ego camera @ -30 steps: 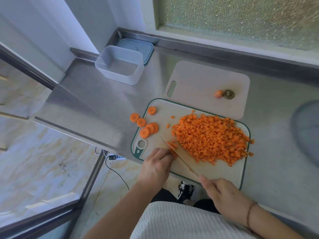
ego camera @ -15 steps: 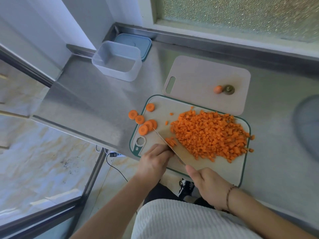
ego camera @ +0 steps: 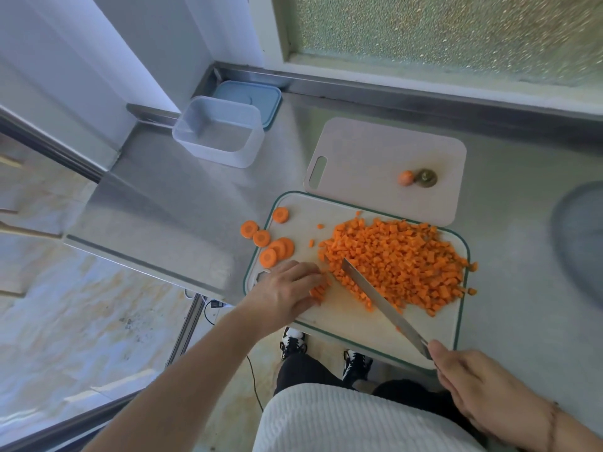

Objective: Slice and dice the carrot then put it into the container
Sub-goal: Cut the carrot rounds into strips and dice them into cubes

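Observation:
A big heap of diced carrot (ego camera: 398,262) covers the green-rimmed cutting board (ego camera: 342,321). Several round carrot slices (ego camera: 272,249) lie at the board's left edge, one of them on the steel counter. My left hand (ego camera: 287,291) rests on the board with its fingertips on a small cluster of carrot strips (ego camera: 321,290). My right hand (ego camera: 479,389) grips the handle of a knife (ego camera: 378,300), whose blade angles up-left with its tip at the edge of the heap. An empty translucent container (ego camera: 218,135) stands at the back left.
A blue lid (ego camera: 257,96) lies behind the container. A second, plain cutting board (ego camera: 385,158) at the back carries two carrot ends (ego camera: 417,177). The steel counter's edge drops off at the left. A dark round object (ego camera: 580,243) sits at the far right.
The knife has swung right, away from my left hand, its tip now against the heap. My right hand has moved right and back. My left hand has stayed on the strips.

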Available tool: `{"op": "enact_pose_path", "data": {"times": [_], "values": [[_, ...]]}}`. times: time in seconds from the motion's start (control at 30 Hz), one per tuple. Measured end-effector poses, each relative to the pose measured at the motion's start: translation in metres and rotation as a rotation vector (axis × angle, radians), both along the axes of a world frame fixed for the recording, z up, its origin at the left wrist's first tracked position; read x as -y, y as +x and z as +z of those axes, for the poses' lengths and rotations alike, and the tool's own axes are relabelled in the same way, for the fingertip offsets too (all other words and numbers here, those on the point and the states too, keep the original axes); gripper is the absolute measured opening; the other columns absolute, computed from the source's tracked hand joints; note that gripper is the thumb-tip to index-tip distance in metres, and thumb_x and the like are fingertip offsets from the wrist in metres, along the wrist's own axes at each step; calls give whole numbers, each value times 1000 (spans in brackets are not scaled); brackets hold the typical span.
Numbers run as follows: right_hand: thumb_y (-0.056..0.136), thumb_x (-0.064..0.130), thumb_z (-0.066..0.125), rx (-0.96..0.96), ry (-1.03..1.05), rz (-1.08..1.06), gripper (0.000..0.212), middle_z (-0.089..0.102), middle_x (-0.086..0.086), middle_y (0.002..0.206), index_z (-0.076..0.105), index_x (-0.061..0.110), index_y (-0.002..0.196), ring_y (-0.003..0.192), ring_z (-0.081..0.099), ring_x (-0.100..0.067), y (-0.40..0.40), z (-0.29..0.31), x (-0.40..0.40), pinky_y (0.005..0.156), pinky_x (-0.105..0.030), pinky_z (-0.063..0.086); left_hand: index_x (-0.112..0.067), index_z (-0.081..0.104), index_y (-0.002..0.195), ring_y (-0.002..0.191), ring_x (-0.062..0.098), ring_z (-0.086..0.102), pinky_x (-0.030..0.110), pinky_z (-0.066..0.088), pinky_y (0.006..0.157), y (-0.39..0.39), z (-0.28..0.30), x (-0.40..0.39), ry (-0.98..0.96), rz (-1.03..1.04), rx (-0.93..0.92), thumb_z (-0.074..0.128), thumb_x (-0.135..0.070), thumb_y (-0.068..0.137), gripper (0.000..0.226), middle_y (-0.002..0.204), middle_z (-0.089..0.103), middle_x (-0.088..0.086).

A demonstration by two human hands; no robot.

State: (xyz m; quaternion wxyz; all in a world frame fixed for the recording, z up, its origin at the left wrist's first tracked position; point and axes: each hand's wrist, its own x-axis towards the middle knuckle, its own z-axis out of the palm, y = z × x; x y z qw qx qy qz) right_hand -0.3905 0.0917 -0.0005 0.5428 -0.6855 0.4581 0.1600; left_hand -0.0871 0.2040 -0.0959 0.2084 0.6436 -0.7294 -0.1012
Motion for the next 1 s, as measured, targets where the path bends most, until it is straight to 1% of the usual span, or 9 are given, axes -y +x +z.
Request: {"op": "enact_pose_path", "data": {"times": [0.1,0.2,0.4,0.53,0.67,0.7,0.83,0.93,1.0], "values": [[79,71,28,6,7,2,61,28,7,44,33,19,47,43,29,-9,0,-3,-2,51,-23,26,-8,71,113,92,26,66,35,58,72,-5,2,1,38,22,-28,69,-27,90,30,114,65,11],[82,67,29,-3,44,21,59,30,7,44,34,21,47,45,32,-9,2,-4,-5,55,-26,29,-9,67,121,89,28,66,34,58,73,-18,3,-3,144,85,-123,81,-17,81,43,115,62,12],[78,74,25,-45,34,80,61,31,6,49,34,18,56,48,33,-10,14,-11,-9,57,-28,29,-8,67,118,86,29,62,45,56,76,-45,16,0,320,382,-171,84,-28,79,47,109,59,8],[79,72,24,-50,-29,115,59,36,9,44,37,18,57,43,38,-5,30,-12,-16,51,-21,32,-7,72,102,75,25,60,35,53,67,-74,16,-2,262,665,-310,92,-20,66,43,94,59,3],[81,69,23,-33,-46,114,59,43,7,44,42,18,57,46,45,-3,38,-14,-21,54,-19,38,-10,74,106,77,10,53,14,42,71,-93,16,3,188,840,-445,91,-12,66,44,94,53,-8],[80,70,23,-25,-55,118,60,43,6,46,42,18,57,47,44,-4,37,-16,-19,55,-21,38,-11,74,109,79,10,53,13,43,73,-94,17,4,190,852,-465,91,-13,67,46,95,53,-9],[76,75,23,6,-76,137,64,41,6,42,40,18,54,45,42,-6,32,-16,-7,52,-21,35,-12,71,115,81,17,63,31,57,74,-90,16,-5,208,816,-415,90,-27,71,50,102,57,-5],[78,73,24,17,-84,171,62,42,9,42,40,19,54,46,42,-7,28,-13,-6,51,-22,34,-12,72,103,89,21,64,31,57,70,-83,7,-15,-5,633,-164,74,-40,84,34,105,64,1],[80,72,25,-4,-94,193,60,44,7,45,43,20,55,48,43,-6,26,-12,-7,52,-23,35,-11,71,98,96,25,63,35,57,77,-77,-3,-20,-114,461,-124,72,-27,90,17,105,65,3]]}}
